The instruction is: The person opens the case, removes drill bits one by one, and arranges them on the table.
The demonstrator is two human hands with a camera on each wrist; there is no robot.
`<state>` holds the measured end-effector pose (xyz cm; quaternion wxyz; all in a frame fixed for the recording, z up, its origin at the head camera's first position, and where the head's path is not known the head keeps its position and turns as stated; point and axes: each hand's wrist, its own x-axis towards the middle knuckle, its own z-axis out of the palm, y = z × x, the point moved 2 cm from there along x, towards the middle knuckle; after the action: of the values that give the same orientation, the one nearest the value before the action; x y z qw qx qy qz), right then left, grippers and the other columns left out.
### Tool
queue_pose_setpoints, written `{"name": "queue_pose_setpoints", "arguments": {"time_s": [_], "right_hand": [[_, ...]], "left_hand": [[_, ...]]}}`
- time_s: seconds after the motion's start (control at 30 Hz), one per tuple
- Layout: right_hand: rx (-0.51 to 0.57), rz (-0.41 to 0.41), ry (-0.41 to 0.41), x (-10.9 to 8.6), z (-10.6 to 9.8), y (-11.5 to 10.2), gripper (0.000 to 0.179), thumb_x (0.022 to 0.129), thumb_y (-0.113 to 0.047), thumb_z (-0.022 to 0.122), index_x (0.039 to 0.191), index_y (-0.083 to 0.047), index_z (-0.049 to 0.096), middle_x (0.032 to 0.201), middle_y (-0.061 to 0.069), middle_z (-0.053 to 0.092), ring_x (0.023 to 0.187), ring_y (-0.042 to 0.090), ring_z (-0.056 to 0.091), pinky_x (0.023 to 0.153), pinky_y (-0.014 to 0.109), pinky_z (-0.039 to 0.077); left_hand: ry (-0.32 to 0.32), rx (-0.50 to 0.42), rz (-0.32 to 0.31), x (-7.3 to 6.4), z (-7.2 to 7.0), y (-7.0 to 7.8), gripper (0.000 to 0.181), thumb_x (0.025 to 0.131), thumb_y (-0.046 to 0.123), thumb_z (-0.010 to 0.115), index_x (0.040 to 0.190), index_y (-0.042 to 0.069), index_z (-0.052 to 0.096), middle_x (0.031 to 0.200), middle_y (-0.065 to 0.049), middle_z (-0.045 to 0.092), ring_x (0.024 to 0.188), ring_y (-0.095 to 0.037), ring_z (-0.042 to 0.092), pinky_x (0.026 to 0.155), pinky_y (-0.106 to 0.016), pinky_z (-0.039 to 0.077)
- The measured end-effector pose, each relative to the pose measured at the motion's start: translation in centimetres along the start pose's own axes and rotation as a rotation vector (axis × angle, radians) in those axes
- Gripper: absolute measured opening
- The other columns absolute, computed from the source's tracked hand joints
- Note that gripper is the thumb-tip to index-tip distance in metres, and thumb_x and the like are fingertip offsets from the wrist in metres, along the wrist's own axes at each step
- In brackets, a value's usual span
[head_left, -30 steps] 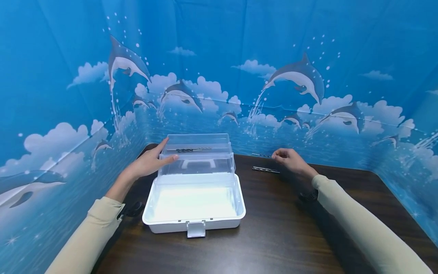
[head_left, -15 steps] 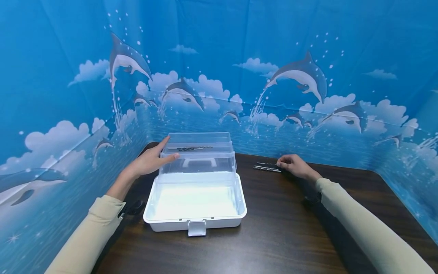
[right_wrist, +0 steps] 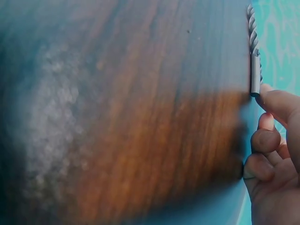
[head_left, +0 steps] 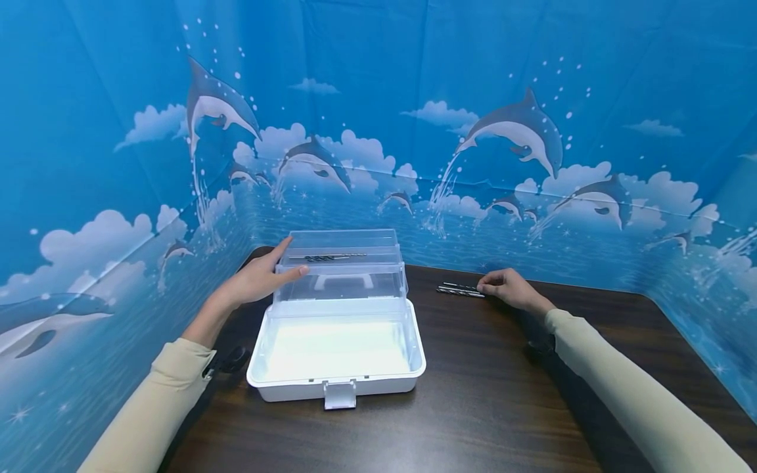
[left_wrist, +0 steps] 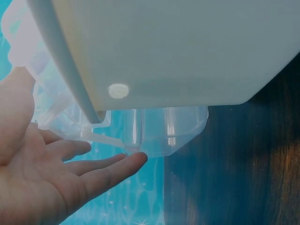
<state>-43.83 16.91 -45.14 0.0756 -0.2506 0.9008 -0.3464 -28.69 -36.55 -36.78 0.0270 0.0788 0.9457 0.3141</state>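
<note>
A toolbox (head_left: 416,335) with a white base and clear upper part stands with its lid raised. My left hand (head_left: 258,280) rests at the left end of the clear tray (head_left: 384,257), thumb over its front edge. In the left wrist view its fingers (left_wrist: 112,177) are extended beside the clear plastic. At the table's far edge, my right hand (head_left: 510,289) pinches the right end of a thin drill bit (head_left: 457,285). A thicker drill bit (head_left: 458,292) lies alongside it. In the right wrist view, the thicker bit (right_wrist: 255,70) mostly hides the thin one.
Drill bits (head_left: 328,257) lie in the clear tray. The white latch (head_left: 340,395) hangs down at the toolbox's front. A blue dolphin-print cloth (head_left: 367,131) closes off the back and sides of the dark wooden table (head_left: 473,407).
My right hand has moved slightly right and nearer, bringing the thin drill bit close beside the thicker one. My left hand has stayed at the tray.
</note>
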Motion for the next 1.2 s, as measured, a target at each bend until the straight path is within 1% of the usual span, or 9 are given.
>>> {"name": "queue_pose_setpoints", "arguments": {"time_s": [0.33,0.57,0.8,0.9,1.03,1.1,1.2], "right_hand": [[0.003,0.027,0.006,-0.2,0.2,-0.3,0.018,0.103,-0.017,0.065,0.107,-0.007,0.079,0.101,0.007,0.072,0.088,0.025,0.061,0.076,0.040,0.050],[0.014,0.060,0.006,-0.6,0.4,0.2,0.016,0.103,-0.016,0.066,0.104,-0.007,0.079,0.097,0.005,0.072,0.085,0.025,0.061,0.076,0.039,0.051],[-0.007,0.058,0.012,-0.5,0.4,0.1,0.017,0.103,-0.017,0.065,0.105,-0.007,0.078,0.097,0.006,0.071,0.083,0.024,0.060,0.073,0.038,0.050],[-0.019,0.044,0.019,-0.3,0.2,0.0,0.018,0.103,-0.019,0.065,0.106,-0.006,0.077,0.099,0.007,0.071,0.085,0.024,0.061,0.074,0.040,0.050],[-0.027,0.032,0.050,0.0,-0.2,-0.4,0.020,0.104,-0.022,0.064,0.109,-0.007,0.077,0.105,0.007,0.070,0.095,0.025,0.063,0.081,0.044,0.052],[-0.015,0.027,0.074,0.1,-0.4,-0.9,0.023,0.104,-0.026,0.064,0.110,-0.008,0.077,0.107,0.008,0.070,0.099,0.026,0.064,0.084,0.047,0.053],[0.006,-0.008,0.094,0.4,-0.7,-2.2,0.030,0.105,-0.031,0.062,0.114,-0.006,0.076,0.110,0.009,0.069,0.101,0.028,0.063,0.086,0.049,0.053]], "left_hand": [[0.000,-0.006,-0.001,0.1,0.0,-0.2,0.106,0.096,0.070,0.053,0.164,0.016,-0.008,0.166,-0.026,0.010,0.142,-0.053,0.031,0.102,-0.074,0.033],[-0.001,-0.018,0.000,0.1,0.4,-0.3,0.106,0.095,0.070,0.053,0.164,0.017,-0.008,0.166,-0.026,0.009,0.142,-0.054,0.028,0.102,-0.074,0.032],[0.004,-0.016,-0.002,0.1,0.4,-0.4,0.107,0.095,0.071,0.053,0.164,0.017,-0.008,0.166,-0.026,0.010,0.142,-0.053,0.029,0.102,-0.074,0.033],[0.007,-0.019,-0.002,0.1,0.3,-0.4,0.107,0.095,0.071,0.053,0.165,0.017,-0.007,0.166,-0.025,0.010,0.142,-0.053,0.029,0.101,-0.074,0.033],[0.003,-0.022,-0.005,0.1,0.3,-0.4,0.107,0.095,0.071,0.053,0.164,0.017,-0.008,0.166,-0.025,0.010,0.142,-0.053,0.029,0.101,-0.074,0.033],[0.002,-0.021,-0.005,0.1,0.2,-0.5,0.107,0.095,0.071,0.053,0.164,0.018,-0.008,0.166,-0.025,0.010,0.142,-0.053,0.029,0.101,-0.074,0.033],[0.006,-0.019,0.002,0.1,0.1,-0.5,0.106,0.096,0.070,0.053,0.164,0.018,-0.008,0.166,-0.026,0.011,0.141,-0.053,0.032,0.101,-0.074,0.034]]}}
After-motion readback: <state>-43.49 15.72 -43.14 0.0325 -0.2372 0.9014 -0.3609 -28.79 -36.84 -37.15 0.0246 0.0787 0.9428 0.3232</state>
